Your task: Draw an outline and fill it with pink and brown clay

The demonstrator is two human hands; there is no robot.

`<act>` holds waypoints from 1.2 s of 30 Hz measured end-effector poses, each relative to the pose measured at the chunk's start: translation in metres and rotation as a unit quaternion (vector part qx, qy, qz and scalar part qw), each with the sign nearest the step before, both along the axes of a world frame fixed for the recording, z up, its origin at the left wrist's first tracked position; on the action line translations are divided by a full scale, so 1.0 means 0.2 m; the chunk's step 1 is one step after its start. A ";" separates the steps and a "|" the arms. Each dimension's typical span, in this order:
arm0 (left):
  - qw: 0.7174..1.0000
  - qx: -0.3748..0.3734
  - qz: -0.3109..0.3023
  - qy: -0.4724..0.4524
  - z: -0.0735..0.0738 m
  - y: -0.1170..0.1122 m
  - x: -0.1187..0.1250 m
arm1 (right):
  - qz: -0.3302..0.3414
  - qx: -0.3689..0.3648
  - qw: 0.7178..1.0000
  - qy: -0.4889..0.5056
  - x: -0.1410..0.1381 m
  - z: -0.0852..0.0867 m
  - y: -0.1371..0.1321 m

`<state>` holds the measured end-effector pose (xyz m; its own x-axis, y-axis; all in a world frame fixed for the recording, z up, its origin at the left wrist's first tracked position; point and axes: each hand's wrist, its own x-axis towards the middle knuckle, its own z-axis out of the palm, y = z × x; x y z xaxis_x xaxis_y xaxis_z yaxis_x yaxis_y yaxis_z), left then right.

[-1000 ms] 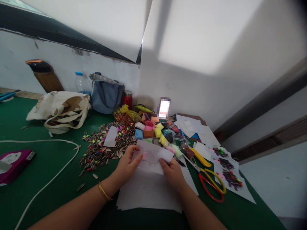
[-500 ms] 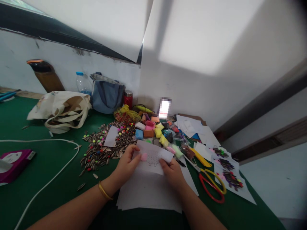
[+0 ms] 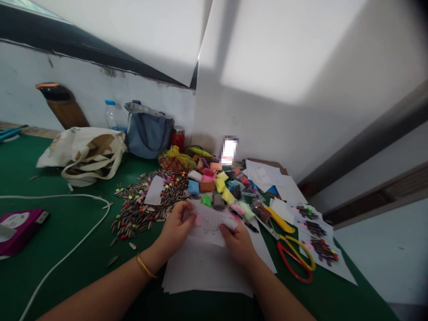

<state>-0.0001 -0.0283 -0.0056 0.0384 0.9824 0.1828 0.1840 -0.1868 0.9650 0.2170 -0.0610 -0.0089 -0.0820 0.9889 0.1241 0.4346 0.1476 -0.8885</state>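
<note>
Between my two hands is a small sheet of paper [image 3: 214,219], held over a stack of white sheets [image 3: 207,272]. It carries a drawn outline of a rounded animal with short legs and a pink patch at its left end. My left hand [image 3: 179,225] pinches the paper's left edge, thumb on top. On the right edge, my right hand [image 3: 236,236] pinches it the same way. Beyond the paper lie several packets of coloured modelling clay [image 3: 207,186], with striped sunflower seeds [image 3: 150,209] and small coloured balls heaped to the left.
Scissors [image 3: 294,258] with red and yellow handles and a yellow utility knife [image 3: 280,220] lie right of the stack. Further right are sheets with seed-covered animals [image 3: 319,249]. A blue bag [image 3: 150,136], a cream tote [image 3: 83,151] and a white cable [image 3: 83,236] occupy the left.
The paper has dipped and tilted a little between my hands, showing more of the green and grey clay behind it. Both hands keep their pinch.
</note>
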 end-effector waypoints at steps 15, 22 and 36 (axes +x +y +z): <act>0.988 0.121 -0.046 0.079 0.03 -0.01 -0.02 | -0.072 -0.055 0.987 0.134 0.01 0.01 0.03; 0.975 0.162 -0.110 0.102 0.06 0.00 -0.04 | -0.070 -0.073 0.981 0.163 0.01 0.02 0.02; 0.966 0.165 -0.103 0.169 0.08 0.00 -0.04 | -0.072 -0.087 0.981 0.156 0.02 0.00 0.03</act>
<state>-0.0087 -0.0277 0.0108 0.3396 0.8378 0.4275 0.4051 -0.5405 0.7374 0.2212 -0.0548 -0.0085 0.0748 0.9960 -0.0498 0.1420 -0.0601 -0.9880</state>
